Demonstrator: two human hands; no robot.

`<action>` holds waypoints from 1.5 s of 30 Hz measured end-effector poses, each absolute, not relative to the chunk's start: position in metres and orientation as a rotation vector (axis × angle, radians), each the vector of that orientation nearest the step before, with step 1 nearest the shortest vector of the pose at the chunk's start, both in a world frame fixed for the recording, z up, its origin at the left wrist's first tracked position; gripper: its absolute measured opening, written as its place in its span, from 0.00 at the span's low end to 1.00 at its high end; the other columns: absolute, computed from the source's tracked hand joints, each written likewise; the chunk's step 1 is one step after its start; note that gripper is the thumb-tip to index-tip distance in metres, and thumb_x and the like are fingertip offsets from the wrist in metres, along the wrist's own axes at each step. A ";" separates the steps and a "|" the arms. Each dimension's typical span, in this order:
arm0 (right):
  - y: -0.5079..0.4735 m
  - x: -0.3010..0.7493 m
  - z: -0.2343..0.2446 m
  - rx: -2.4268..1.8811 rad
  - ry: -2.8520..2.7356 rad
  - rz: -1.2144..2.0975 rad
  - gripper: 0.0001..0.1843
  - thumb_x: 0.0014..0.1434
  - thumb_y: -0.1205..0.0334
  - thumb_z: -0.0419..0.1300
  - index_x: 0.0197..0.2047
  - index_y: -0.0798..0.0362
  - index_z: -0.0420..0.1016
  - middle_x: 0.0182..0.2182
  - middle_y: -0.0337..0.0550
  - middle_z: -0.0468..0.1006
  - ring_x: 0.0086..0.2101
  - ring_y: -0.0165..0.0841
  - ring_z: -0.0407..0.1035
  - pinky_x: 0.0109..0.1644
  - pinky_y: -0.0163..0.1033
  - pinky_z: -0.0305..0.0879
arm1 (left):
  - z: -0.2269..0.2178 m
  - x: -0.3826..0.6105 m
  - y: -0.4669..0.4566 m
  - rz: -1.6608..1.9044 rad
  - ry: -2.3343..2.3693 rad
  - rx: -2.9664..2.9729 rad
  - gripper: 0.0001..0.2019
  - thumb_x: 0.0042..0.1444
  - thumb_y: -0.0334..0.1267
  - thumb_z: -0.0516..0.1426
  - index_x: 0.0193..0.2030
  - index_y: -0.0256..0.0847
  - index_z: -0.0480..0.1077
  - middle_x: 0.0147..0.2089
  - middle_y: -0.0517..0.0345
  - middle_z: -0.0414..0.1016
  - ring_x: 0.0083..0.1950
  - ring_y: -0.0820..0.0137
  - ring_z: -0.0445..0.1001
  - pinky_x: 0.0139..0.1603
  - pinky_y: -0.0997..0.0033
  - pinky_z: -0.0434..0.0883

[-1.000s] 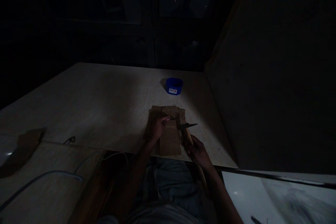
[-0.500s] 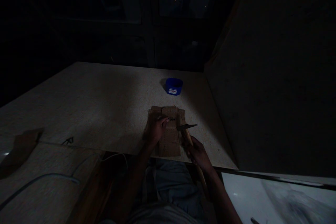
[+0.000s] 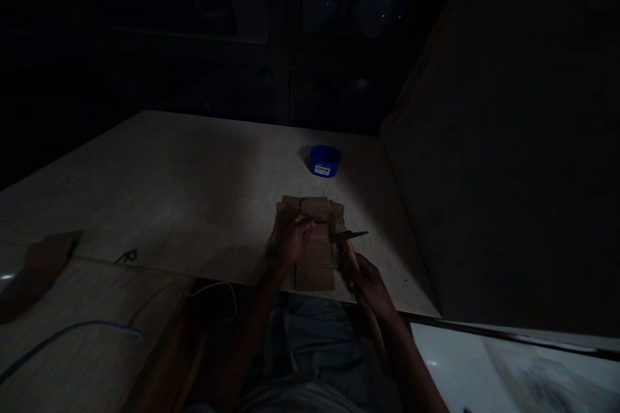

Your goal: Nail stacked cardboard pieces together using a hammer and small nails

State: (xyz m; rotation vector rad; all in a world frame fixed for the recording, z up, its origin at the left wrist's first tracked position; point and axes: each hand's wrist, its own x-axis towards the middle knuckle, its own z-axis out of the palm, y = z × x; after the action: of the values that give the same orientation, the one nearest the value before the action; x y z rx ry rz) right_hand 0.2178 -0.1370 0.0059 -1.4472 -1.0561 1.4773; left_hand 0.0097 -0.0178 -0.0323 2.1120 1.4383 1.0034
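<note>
The room is dark, with one lit patch on a pale tabletop (image 3: 194, 187). A brown piece of cardboard (image 3: 317, 264) lies near the table's front edge. My left hand (image 3: 288, 242) rests on its left part, fingers pinched at a small dark thing too small to name. My right hand (image 3: 365, 281) is wrapped round the wooden handle of a hammer (image 3: 349, 239). The hammer's metal head hangs just right of my left fingertips, above the cardboard.
A blue round tub (image 3: 324, 160) stands on the table beyond the cardboard. A tall board (image 3: 508, 174) leans along the right side. A pale cable (image 3: 72, 335) and a brown scrap (image 3: 43, 258) lie on a lower surface at left. My lap is below the table edge.
Almost nothing has changed. The view has shifted slightly, and the hammer head and both hands keep nearly the same places on the cardboard.
</note>
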 end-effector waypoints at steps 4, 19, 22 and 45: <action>-0.137 0.218 0.006 -1.439 -1.052 1.469 0.23 0.58 0.45 0.60 0.49 0.53 0.69 0.20 0.27 0.63 0.14 0.21 0.49 0.12 0.27 0.45 | -0.033 0.010 -0.019 1.003 1.464 2.101 0.12 0.64 0.35 0.53 0.43 0.41 0.80 0.44 0.55 0.78 0.45 0.67 0.75 0.48 0.67 0.72; -0.133 0.214 0.023 -1.436 -1.079 1.438 0.22 0.60 0.41 0.59 0.45 0.52 0.70 0.20 0.28 0.63 0.13 0.23 0.50 0.13 0.30 0.45 | -0.036 0.012 -0.017 1.011 1.439 2.104 0.09 0.63 0.33 0.56 0.40 0.42 0.80 0.43 0.54 0.78 0.44 0.68 0.76 0.49 0.68 0.72; -0.127 0.209 0.040 -1.471 -1.226 1.267 0.23 0.62 0.40 0.58 0.45 0.53 0.74 0.21 0.33 0.66 0.18 0.27 0.58 0.19 0.31 0.53 | -0.035 0.012 -0.017 0.975 1.465 2.096 0.09 0.63 0.33 0.57 0.41 0.41 0.80 0.43 0.52 0.77 0.44 0.68 0.76 0.49 0.67 0.73; -0.080 0.184 0.050 -1.491 -1.639 1.044 0.24 0.65 0.49 0.54 0.54 0.54 0.78 0.44 0.48 0.83 0.43 0.45 0.75 0.47 0.44 0.68 | -0.039 0.013 -0.013 0.938 1.468 2.098 0.10 0.61 0.31 0.56 0.35 0.41 0.80 0.39 0.55 0.76 0.42 0.68 0.73 0.45 0.69 0.71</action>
State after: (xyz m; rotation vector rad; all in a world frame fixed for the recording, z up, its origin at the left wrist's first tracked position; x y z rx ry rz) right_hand 0.1844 -0.0800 0.0500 -1.4906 -1.6387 1.0439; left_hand 0.0128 -0.0131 -0.0389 2.0981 1.4678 0.9383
